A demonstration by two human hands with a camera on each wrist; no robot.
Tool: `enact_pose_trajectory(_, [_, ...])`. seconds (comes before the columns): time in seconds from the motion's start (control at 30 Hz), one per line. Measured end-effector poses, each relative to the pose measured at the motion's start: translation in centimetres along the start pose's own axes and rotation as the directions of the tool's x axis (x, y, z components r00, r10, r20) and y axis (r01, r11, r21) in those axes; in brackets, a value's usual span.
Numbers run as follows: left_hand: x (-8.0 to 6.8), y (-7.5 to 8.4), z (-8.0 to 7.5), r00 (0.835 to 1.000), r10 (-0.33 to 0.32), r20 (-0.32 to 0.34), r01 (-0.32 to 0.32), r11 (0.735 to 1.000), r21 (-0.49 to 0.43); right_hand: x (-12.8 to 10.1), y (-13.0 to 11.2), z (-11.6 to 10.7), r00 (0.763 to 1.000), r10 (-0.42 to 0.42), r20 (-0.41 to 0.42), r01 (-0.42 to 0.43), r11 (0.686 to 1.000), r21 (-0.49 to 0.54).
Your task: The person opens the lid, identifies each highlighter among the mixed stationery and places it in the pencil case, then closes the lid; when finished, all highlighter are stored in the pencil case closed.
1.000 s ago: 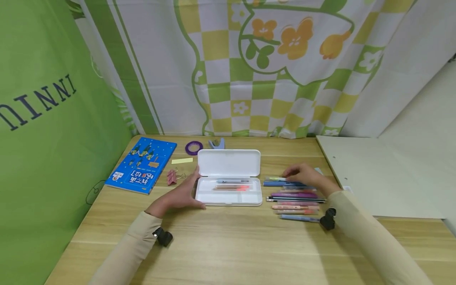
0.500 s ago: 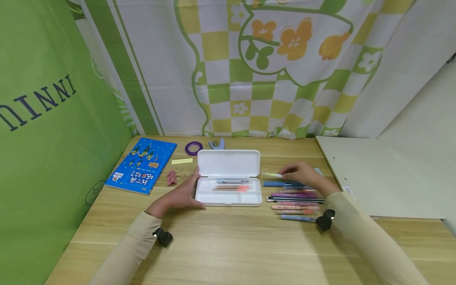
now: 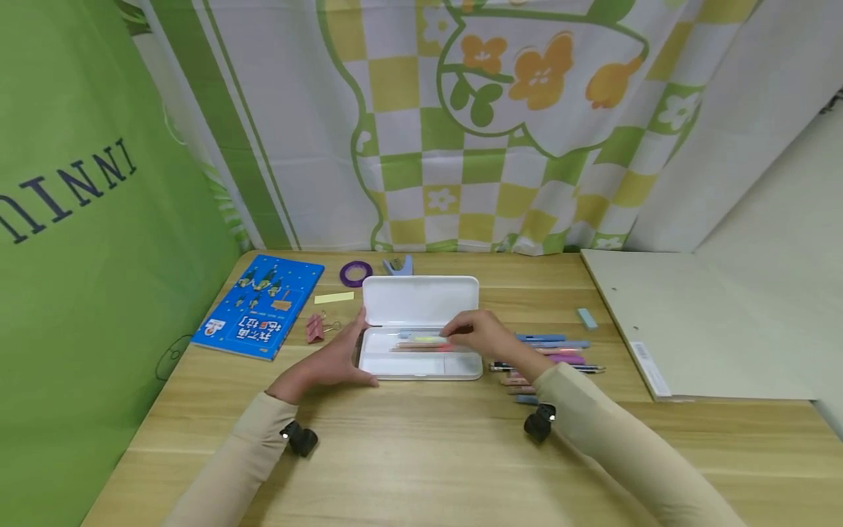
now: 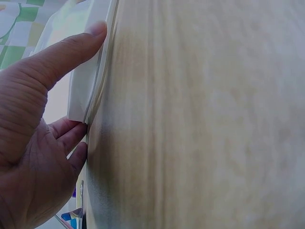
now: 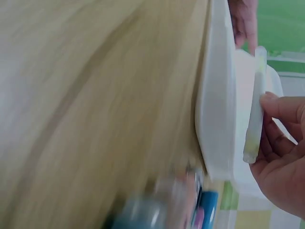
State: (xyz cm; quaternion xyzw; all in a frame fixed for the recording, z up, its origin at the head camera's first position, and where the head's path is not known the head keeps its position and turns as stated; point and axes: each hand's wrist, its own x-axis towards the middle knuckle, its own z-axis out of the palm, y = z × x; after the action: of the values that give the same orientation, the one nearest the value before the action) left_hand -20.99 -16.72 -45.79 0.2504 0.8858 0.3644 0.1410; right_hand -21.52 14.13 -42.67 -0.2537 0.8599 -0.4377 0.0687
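Observation:
A white pencil case lies on the table with its lid raised at the back. My left hand holds its left end, the thumb along the front side and the fingers around the far corner in the left wrist view. Over the case's back compartment, my right hand pinches a white highlighter with yellow-green showing near its ends. Below it in the case lie brown-barrelled pens with pinkish-red ends and a light blue pen, partly hidden. A row of pens and pencils lies right of the case, partly covered by my right forearm.
A blue book, a pink binder clip, a yellow sticky-note strip, purple tape and a blue clip-like thing surround the case's left and back. At right lie a light blue eraser-like block and a large pale board.
My right hand has lifted the highlighter from the back of the pen row and carried it left over the pencil case. My left hand has stayed on the case.

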Motion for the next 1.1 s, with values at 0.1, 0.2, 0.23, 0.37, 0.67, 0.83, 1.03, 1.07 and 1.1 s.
enact_pose_trajectory(0.1, [0.0,0.0,0.0,1.000,0.004,0.000,-0.004,1.000,-0.003,0.7,-0.3,1.0,1.000,-0.001,-0.022,0.001,1.000,-0.031])
enact_pose_trajectory(0.2, [0.0,0.0,0.0,1.000,0.002,0.003,-0.002,1.000,-0.002,1.3,-0.4,1.7,0.999,0.012,-0.049,-0.015,0.998,-0.058])
enact_pose_trajectory(0.23, [0.0,0.0,0.1,1.000,-0.003,0.005,0.003,1.000,-0.002,1.4,-0.4,1.9,0.998,0.015,-0.057,-0.019,0.997,-0.070])
enact_pose_trajectory(0.37, [-0.1,0.0,0.0,1.000,-0.019,0.010,0.019,1.000,0.004,1.9,-0.3,2.6,0.996,-0.007,-0.094,-0.005,0.992,-0.128])
enact_pose_trajectory(0.67, [-0.1,-0.4,0.0,1.000,-0.021,0.004,0.021,1.000,0.010,2.5,-0.4,3.6,0.985,-0.128,-0.118,0.096,0.965,-0.244])
enact_pose_trajectory(0.83, [0.0,-0.3,0.1,1.000,-0.021,0.000,0.021,1.000,0.011,2.4,-0.5,3.2,0.991,-0.047,-0.124,0.026,0.986,-0.165])
enact_pose_trajectory(1.03, [0.2,-0.3,0.1,1.000,-0.011,0.006,0.011,1.000,0.020,1.4,-0.1,0.6,0.989,0.133,-0.072,-0.126,0.988,0.090])
enact_pose_trajectory(1.07, [0.2,-0.2,0.1,1.000,-0.013,0.006,0.013,1.000,0.023,1.1,0.0,0.0,0.987,0.151,-0.056,-0.143,0.982,0.120])
enact_pose_trajectory(1.1, [0.2,-0.2,0.1,1.000,-0.013,0.005,0.013,1.000,0.024,0.8,0.1,-0.6,0.986,0.161,-0.043,-0.154,0.977,0.147])
